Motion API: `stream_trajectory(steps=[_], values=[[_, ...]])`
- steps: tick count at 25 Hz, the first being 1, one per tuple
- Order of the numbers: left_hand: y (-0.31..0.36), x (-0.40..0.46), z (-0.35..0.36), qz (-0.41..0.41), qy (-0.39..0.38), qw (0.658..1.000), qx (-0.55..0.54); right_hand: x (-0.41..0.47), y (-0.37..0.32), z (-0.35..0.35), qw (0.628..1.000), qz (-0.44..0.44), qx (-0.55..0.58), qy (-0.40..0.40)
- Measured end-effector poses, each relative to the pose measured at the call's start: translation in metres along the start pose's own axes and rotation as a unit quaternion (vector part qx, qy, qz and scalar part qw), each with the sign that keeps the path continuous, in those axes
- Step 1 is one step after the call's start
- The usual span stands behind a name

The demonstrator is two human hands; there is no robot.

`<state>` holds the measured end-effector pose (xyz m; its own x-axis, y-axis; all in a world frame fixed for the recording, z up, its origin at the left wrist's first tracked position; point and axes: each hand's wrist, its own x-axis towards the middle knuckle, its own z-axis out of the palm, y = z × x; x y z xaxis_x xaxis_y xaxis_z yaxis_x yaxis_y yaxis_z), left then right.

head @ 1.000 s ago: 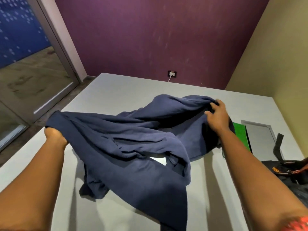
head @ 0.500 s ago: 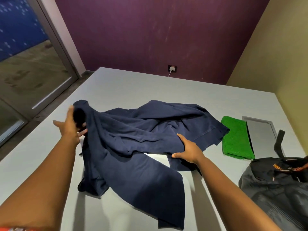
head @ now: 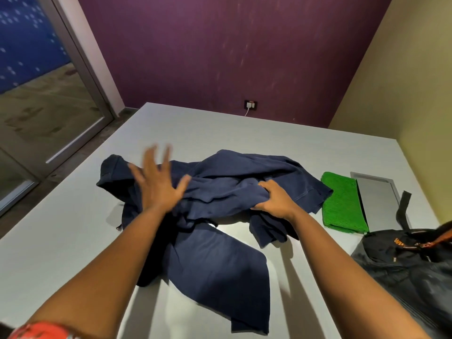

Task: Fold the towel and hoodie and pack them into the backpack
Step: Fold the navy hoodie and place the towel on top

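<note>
Head view, looking down: the navy hoodie (head: pixel 220 199) lies rumpled in a loose heap on the pale surface (head: pixel 61 241), one long panel trailing toward the near edge. The left hand (head: pixel 156 184) is over its left part with the fingers (head: pixel 149 157) spread wide and straight; they blur, so whether the palm presses the cloth or hovers just above it I cannot tell. The right hand (head: pixel 275 200) bunches a fold of fabric near the middle, thumb under and fingers curled over it. Just beside the hoodie's right hem sits the green towel (head: pixel 342 204), folded into a neat rectangle, by the look of it finished. Near that, a flat grey panel (head: pixel 376 199) is set into the surface, and the dark backpack (head: pixel 411 265) sits at the right edge, close to the towel.

Progress, as I read it: towel folded, hoodie barely begun and needing to be smoothed flat first, nothing packed yet. Hard to make out: the backpack is cut off by the frame, so its opening can't be judged, and the hoodie's sleeves and hood are lost in the folds
</note>
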<state>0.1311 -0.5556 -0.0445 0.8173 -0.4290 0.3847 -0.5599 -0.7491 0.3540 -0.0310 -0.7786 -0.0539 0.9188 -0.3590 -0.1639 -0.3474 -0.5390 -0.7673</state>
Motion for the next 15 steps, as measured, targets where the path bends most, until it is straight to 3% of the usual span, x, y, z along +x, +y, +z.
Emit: stream_trajectory(steps=[1,2,4,6,9,13,15], values=[[0.008,-0.005,0.005,0.098,-0.095,0.991,0.015,-0.001,-0.009,-0.005,0.999,-0.035,0.019,0.024],[0.015,-0.009,0.01,0.141,-0.18,0.972,0.048,-0.002,-0.018,-0.011,0.997,-0.066,0.04,0.031],[0.015,-0.013,0.021,0.105,-0.253,0.954,0.124,-0.005,-0.037,-0.03,0.99,-0.115,0.08,0.009],[0.002,-0.01,0.021,0.015,-0.246,0.952,0.182,-0.01,-0.05,-0.054,0.978,-0.162,0.132,0.012],[-0.025,-0.007,0.002,-0.065,-0.19,0.949,0.244,-0.015,-0.048,-0.087,0.959,-0.182,0.191,0.108],[-0.042,-0.017,-0.013,-0.163,-0.118,0.944,0.261,-0.013,-0.024,-0.096,0.993,-0.1,-0.007,0.07],[-0.051,-0.03,-0.011,-0.234,-0.065,0.947,0.212,-0.009,-0.008,-0.088,0.993,-0.028,-0.106,0.04]])
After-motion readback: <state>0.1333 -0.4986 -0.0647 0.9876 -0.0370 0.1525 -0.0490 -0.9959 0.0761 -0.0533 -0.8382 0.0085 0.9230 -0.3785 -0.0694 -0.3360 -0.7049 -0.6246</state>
